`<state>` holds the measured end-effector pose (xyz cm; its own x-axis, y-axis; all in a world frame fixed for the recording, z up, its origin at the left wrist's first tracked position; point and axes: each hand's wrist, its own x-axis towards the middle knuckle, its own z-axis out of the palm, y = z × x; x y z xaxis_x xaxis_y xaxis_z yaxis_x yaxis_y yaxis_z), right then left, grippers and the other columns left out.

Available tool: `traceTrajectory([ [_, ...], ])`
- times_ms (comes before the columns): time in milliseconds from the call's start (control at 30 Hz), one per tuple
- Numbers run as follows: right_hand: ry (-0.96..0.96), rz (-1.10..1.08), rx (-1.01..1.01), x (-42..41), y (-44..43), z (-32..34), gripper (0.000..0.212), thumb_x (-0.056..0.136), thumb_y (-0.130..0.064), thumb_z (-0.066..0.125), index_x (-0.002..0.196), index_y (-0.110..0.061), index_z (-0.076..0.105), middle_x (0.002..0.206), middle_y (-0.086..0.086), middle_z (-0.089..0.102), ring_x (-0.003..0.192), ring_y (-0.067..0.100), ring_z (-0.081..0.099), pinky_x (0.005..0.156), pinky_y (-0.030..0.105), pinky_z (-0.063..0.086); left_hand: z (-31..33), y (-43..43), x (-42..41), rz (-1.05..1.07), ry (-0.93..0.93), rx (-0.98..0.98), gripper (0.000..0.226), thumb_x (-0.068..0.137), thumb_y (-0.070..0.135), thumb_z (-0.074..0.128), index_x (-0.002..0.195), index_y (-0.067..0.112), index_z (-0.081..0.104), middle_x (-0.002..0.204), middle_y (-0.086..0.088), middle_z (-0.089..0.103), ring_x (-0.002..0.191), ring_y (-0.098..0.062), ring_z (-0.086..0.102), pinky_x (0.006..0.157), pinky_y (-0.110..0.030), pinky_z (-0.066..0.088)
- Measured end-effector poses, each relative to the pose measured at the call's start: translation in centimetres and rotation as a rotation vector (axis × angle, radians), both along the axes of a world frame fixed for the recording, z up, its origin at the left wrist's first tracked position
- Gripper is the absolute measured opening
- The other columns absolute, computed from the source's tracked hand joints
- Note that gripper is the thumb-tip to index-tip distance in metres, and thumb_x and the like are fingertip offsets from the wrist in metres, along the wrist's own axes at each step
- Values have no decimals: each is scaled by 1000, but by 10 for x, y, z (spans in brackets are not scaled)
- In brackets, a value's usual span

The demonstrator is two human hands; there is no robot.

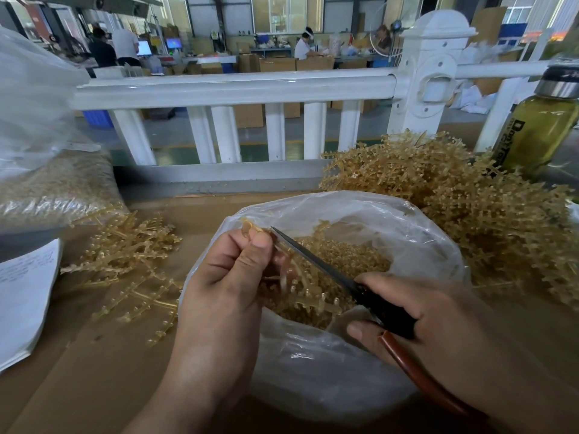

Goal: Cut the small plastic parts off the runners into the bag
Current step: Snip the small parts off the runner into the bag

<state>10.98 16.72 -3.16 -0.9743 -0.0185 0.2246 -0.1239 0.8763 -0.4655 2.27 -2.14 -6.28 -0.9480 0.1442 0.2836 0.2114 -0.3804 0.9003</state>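
left hand (225,277): fingers curled, thumb and forefinger pinching the top end of one runner (300,286), which hangs down over the bag mouth. the tip of that runner sticks out above my thumb and the stretch inside my fist is hidden. right hand (438,324): fingers wrapped round the handles of the scissors (316,261), thumb along the near side. the handle loops are mostly covered by my palm, and one red-brown handle runs out under the wrist. dark blades point up-left, tip just beside my left thumb. they read as one thin line, so i cannot tell if they are parted.

bag (313,371): clear plastic, open, right under both hands, with small parts (354,258) piled inside. its near wall is cloudy, so its lower contents are hard to make out.

loose runners (131,252) lie on the cardboard (94,371) to the left. big heap of runners (470,208) to the right, touching the bag rim. bottle (539,130) behind the heap, cap cut off by the frame edge. paper (25,296) far left, writing unreadable. second bag (53,183) far left, partly out of frame. white railing (232,89) behind, blocking the floor beyond.
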Motion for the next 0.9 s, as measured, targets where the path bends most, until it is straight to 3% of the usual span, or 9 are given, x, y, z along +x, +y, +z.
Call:
traceTrajectory([
  [167,19,-7,8,1,0,-1,54,73,-77,46,114,-42,52,82,-18,66,79,-3,62,68,22,51,4,0,2,15,0,-17,28,93,39,64,76,16,66,75,-7,64,70,-19,60,73,-40,48],
  [267,29,-15,8,1,-2,0,54,73,-75,48,116,-43,49,85,-17,67,78,-2,63,62,24,53,2,-1,1,6,13,-29,29,92,37,62,81,9,65,77,-12,65,73,-24,60,76,-42,49],
  [433,35,-12,7,1,-2,-1,54,74,-74,50,116,-41,49,84,-16,68,78,-2,64,63,23,52,2,1,4,-13,66,-58,32,93,31,57,84,0,57,74,-13,60,69,-23,53,65,-31,47],
  [567,39,-22,-1,1,-1,-2,55,72,-75,49,116,-43,48,91,-19,66,81,-4,62,68,20,51,3,2,5,-7,75,-58,37,93,31,57,87,-5,55,75,-16,60,69,-25,53,66,-33,46],
  [667,27,-17,6,0,-1,-2,54,73,-75,48,111,-37,55,86,-18,65,77,-4,61,68,20,49,3,1,5,20,57,-55,33,91,32,59,83,0,57,75,-16,60,69,-25,53,66,-34,46],
  [767,40,-26,16,0,0,-2,55,73,-75,48,112,-36,53,99,-21,61,83,-3,60,74,19,49,2,0,4,45,66,-73,28,92,35,60,79,9,62,76,-14,62,70,-26,55,68,-39,46],
  [900,25,-24,17,-1,1,-2,49,74,-74,49,106,-38,57,91,-24,61,78,-6,59,70,16,48,2,0,3,48,76,-87,27,92,37,61,77,16,64,76,-12,63,70,-24,56,67,-38,46],
])
